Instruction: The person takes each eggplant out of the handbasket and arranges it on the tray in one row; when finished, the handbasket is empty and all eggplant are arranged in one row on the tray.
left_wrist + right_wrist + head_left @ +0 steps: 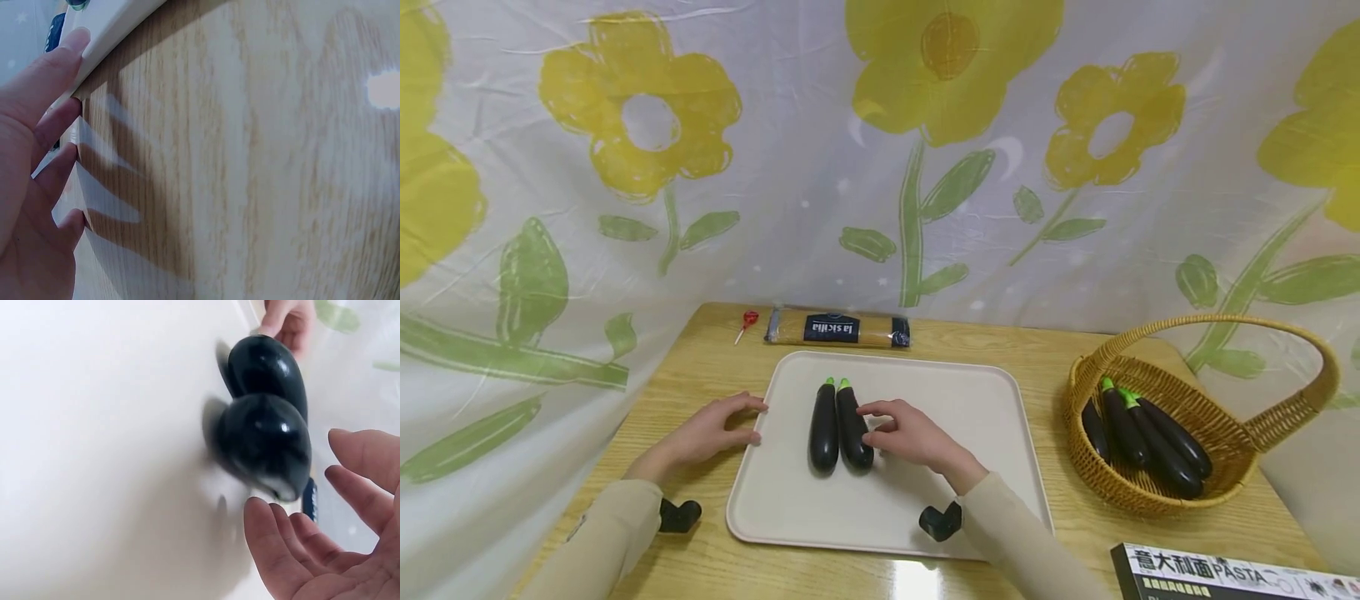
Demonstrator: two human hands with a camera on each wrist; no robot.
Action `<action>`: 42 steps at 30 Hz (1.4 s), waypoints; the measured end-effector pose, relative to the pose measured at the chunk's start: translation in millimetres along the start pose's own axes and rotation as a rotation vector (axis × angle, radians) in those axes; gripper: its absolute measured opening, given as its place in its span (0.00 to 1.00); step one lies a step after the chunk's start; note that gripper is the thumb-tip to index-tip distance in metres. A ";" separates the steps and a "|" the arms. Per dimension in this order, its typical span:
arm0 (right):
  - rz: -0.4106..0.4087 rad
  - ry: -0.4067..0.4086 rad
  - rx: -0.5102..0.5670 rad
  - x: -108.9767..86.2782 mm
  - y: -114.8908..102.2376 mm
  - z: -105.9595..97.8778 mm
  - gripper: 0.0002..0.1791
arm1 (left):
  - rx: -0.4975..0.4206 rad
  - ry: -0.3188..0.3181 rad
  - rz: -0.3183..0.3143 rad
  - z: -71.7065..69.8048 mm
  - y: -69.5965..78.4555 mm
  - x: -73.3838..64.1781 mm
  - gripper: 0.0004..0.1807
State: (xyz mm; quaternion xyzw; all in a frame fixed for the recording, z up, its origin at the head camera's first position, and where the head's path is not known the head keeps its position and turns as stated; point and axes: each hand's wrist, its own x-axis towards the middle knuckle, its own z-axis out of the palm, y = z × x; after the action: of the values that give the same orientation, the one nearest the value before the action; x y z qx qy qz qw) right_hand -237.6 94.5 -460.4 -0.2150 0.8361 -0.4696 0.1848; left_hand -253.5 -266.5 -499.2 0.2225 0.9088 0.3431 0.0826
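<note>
Two dark eggplants with green stem ends lie side by side on a pale tray: the left eggplant (823,429) and the right eggplant (853,429). Beside the right one is my right hand (913,435), its fingers spread and loosely bent. The right wrist view shows a small gap between these fingers and the nearer eggplant (269,444), with nothing held. At the left rim of the tray (955,392), my left hand (709,431) has its fingertips at the edge, thumb apart from the fingers. In the left wrist view that hand (37,156) grips nothing.
On the right stands a wicker basket (1093,475) with a tall handle, holding several eggplants (1157,442). Behind the tray are a pasta packet (831,328) and a red lollipop (749,318). A pasta box (1225,573) sits at the front right corner. A flowered curtain hangs behind the table.
</note>
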 end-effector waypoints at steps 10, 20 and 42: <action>-0.008 0.101 0.047 -49.7 8.7 -31.0 0.24 | 0.005 0.008 -0.006 0.4 0.0 -1.3 0.25; 0.021 0.301 0.130 -121.0 20.1 -89.2 0.27 | -0.009 0.002 0.006 0.3 -0.5 0.4 0.25; 0.232 0.487 -0.174 -211.8 74.6 -242.7 0.35 | -0.016 0.013 0.029 2.0 -0.8 0.2 0.25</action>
State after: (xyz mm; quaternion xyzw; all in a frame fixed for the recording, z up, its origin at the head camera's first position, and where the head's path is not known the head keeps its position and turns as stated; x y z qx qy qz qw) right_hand -197.7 413.5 -383.2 -0.0138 0.9121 -0.4096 0.0120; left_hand -253.3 -265.7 -501.3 0.2327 0.9032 0.3531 0.0735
